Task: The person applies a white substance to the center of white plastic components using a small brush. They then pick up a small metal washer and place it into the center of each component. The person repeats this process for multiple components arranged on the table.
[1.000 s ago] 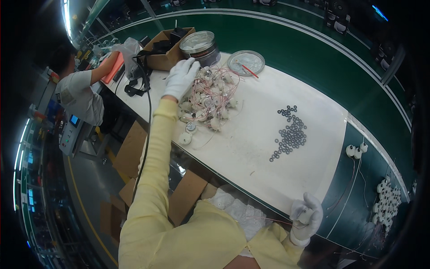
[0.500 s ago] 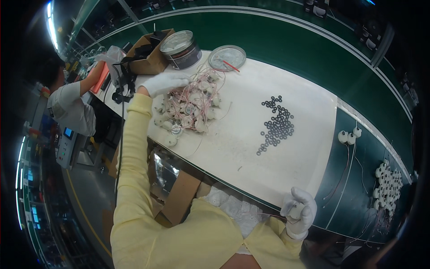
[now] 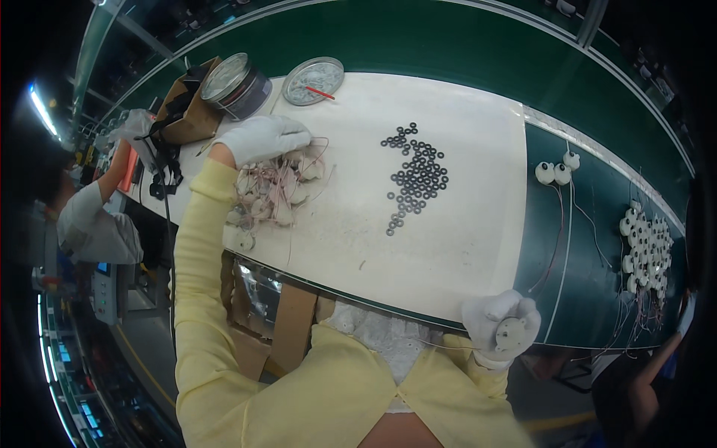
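My left hand [image 3: 267, 140], in a white glove, reaches over a heap of small white motors [image 3: 278, 190] with thin pink and white wires. Its fingers are stretched out close together at the heap's far side, and their undersides are hidden. Near the table's front right corner, my gloved right hand [image 3: 489, 317] is closed around one round white motor [image 3: 511, 335], its flat disc face turned up. A thin wire trails leftward from that hand. Between the hands, a patch of small dark rings [image 3: 420, 175] lies flat on the white table [image 3: 336, 239].
A round metal lid [image 3: 295, 81] bearing a red stick [image 3: 320, 92] lies behind the heap, beside a tin [image 3: 240, 88] and a cardboard box [image 3: 173, 133]. Right, a green surface [image 3: 541, 224] carries three wired motors [image 3: 562, 172] and a larger cluster [image 3: 644, 250]. Other people are at both sides.
The view has shifted, so the table items appear farther left. The motor in my right hand has turned its disc face up. My left hand stays at the heap, its fingers bent slightly lower.
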`<control>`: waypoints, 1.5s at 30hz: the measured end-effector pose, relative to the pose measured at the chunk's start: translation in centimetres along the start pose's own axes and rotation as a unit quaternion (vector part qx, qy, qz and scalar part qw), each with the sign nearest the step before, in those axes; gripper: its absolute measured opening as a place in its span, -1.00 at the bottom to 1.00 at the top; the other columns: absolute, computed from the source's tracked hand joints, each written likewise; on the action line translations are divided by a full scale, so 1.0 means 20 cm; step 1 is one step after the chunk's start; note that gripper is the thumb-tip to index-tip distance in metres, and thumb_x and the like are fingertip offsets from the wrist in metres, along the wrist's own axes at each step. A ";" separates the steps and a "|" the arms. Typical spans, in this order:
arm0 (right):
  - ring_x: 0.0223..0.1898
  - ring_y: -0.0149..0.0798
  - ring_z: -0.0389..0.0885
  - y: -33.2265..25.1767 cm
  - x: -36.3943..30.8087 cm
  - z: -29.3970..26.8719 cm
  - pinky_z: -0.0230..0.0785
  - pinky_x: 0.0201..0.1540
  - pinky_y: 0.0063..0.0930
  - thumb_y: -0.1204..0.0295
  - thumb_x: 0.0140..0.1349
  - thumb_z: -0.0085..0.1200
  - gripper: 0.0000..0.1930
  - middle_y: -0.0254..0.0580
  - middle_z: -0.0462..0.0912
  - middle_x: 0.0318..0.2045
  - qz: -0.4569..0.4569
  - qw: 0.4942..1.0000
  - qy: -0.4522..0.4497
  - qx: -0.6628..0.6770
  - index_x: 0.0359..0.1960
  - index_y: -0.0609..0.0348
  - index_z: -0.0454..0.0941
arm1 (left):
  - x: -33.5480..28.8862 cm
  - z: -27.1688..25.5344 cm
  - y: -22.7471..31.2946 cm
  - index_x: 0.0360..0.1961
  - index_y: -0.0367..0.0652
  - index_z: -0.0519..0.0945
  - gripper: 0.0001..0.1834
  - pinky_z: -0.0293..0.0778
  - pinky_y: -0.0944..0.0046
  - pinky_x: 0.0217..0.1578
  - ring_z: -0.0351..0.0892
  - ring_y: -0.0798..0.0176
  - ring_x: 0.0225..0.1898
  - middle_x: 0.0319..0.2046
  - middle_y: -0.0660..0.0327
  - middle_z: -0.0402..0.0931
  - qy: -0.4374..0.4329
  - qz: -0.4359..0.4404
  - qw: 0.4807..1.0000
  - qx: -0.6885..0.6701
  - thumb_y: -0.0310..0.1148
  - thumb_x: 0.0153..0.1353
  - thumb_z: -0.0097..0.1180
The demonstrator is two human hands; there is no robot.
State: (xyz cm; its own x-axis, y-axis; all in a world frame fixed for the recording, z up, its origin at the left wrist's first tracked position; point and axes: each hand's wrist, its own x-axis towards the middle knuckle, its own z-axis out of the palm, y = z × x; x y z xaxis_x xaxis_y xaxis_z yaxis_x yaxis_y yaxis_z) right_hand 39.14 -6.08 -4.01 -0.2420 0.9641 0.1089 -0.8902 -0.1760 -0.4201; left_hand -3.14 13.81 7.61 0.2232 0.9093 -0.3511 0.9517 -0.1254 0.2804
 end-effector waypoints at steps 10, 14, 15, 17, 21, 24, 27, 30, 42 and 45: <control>-0.50 -0.06 0.58 -0.02 -0.04 -0.01 0.44 -0.29 -0.15 0.00 0.42 -0.12 -0.37 0.14 0.67 -0.50 -0.003 0.999 0.037 -0.016 -0.38 0.50 0.61 | -0.06 -0.12 0.76 0.09 -0.23 0.61 -0.64 0.46 0.24 0.11 0.59 0.10 0.07 0.02 0.06 0.60 0.301 0.196 0.933 0.007 -0.26 0.40 0.08; -0.49 -0.08 0.58 0.01 -0.05 0.01 0.43 -0.31 -0.15 -0.02 0.40 -0.06 -0.36 0.17 0.69 -0.45 0.016 1.000 0.016 0.018 -0.35 0.53 0.62 | 0.35 0.19 0.68 0.13 -0.26 0.59 -0.60 0.41 0.21 0.19 0.54 0.09 0.15 0.11 0.04 0.56 0.270 0.253 0.925 -0.083 -0.20 0.44 0.07; -0.48 -0.09 0.58 0.01 -0.05 0.01 0.43 -0.31 -0.16 -0.02 0.39 -0.05 -0.36 0.17 0.69 -0.44 0.018 1.000 0.011 0.020 -0.34 0.53 0.62 | 0.44 0.27 0.62 0.14 -0.25 0.59 -0.60 0.38 0.20 0.23 0.51 0.07 0.19 0.13 0.04 0.55 0.242 0.248 0.935 -0.071 -0.19 0.45 0.06; -0.46 -0.12 0.58 -0.01 -0.05 0.02 0.42 -0.31 -0.21 -0.04 0.39 -0.04 -0.35 0.15 0.69 -0.42 0.011 1.000 0.015 -0.018 -0.33 0.52 0.63 | 0.57 0.37 0.55 0.14 -0.24 0.59 -0.59 0.33 0.18 0.28 0.46 0.06 0.25 0.15 0.02 0.54 0.229 0.279 0.930 -0.062 -0.18 0.46 0.04; -0.42 -0.15 0.56 -0.02 -0.03 0.01 0.37 -0.33 -0.31 -0.07 0.42 -0.07 -0.33 0.09 0.69 -0.42 0.034 0.995 -0.017 -0.087 -0.32 0.49 0.65 | 0.53 0.45 0.55 0.15 -0.25 0.58 -0.59 0.23 0.12 0.38 0.37 0.00 0.32 0.21 -0.02 0.49 0.145 0.321 0.923 -0.157 -0.18 0.47 0.00; -0.42 -0.16 0.54 -0.04 0.00 0.05 0.34 -0.35 -0.33 -0.07 0.45 -0.11 -0.33 0.05 0.68 -0.43 0.036 0.993 -0.040 -0.102 -0.30 0.47 0.66 | 0.44 0.46 0.62 0.15 -0.27 0.58 -0.61 0.19 0.06 0.40 0.36 -0.08 0.32 0.23 -0.05 0.46 0.095 0.390 0.907 -0.129 -0.23 0.47 -0.03; -0.45 -0.18 0.52 -0.06 0.01 0.05 0.32 -0.38 -0.33 -0.06 0.46 -0.12 -0.34 0.04 0.68 -0.44 0.027 0.993 -0.074 -0.093 -0.29 0.46 0.67 | 0.35 0.46 0.74 0.13 -0.30 0.57 -0.63 0.18 0.02 0.40 0.35 -0.15 0.32 0.22 -0.07 0.46 0.045 0.431 0.891 -0.136 -0.29 0.45 -0.04; -0.47 -0.20 0.50 -0.04 0.01 0.03 0.29 -0.41 -0.34 -0.06 0.47 -0.12 -0.34 0.00 0.66 -0.47 0.031 0.991 -0.095 -0.087 -0.28 0.45 0.68 | 0.23 0.47 0.79 0.14 -0.29 0.56 -0.62 0.23 -0.02 0.35 0.38 -0.22 0.27 0.18 -0.13 0.47 0.023 0.446 0.887 -0.114 -0.31 0.41 -0.03; -0.51 -0.27 0.43 -0.02 -0.01 0.03 0.25 -0.39 -0.39 -0.18 0.33 0.04 -0.33 -0.12 0.59 -0.55 0.006 0.996 -0.059 -0.070 -0.28 0.39 0.63 | -0.17 0.33 0.80 0.30 -0.42 0.41 -0.51 0.29 0.14 0.32 0.44 0.03 0.29 0.22 -0.07 0.48 0.272 0.317 0.897 -0.146 -0.33 0.44 -0.02; -0.55 -0.38 0.39 0.00 0.03 0.04 0.20 -0.44 -0.48 -0.21 0.22 0.20 -0.36 -0.30 0.55 -0.61 -0.026 0.995 -0.097 -0.018 -0.23 0.28 0.61 | -0.34 0.43 0.70 0.24 -0.39 0.48 -0.57 0.45 0.23 0.16 0.60 0.13 0.09 0.10 -0.01 0.58 0.362 0.154 0.880 -0.266 -0.39 0.42 0.04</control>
State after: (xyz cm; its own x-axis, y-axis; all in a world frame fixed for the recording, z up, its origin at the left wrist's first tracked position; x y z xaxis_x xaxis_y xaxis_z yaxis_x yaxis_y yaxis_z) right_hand 38.70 -5.57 -3.25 -0.2684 0.9147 0.3022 -0.8898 -0.1153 -0.4415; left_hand 10.48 2.38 6.18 0.0774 0.9032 0.4221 0.5928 -0.3821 0.7089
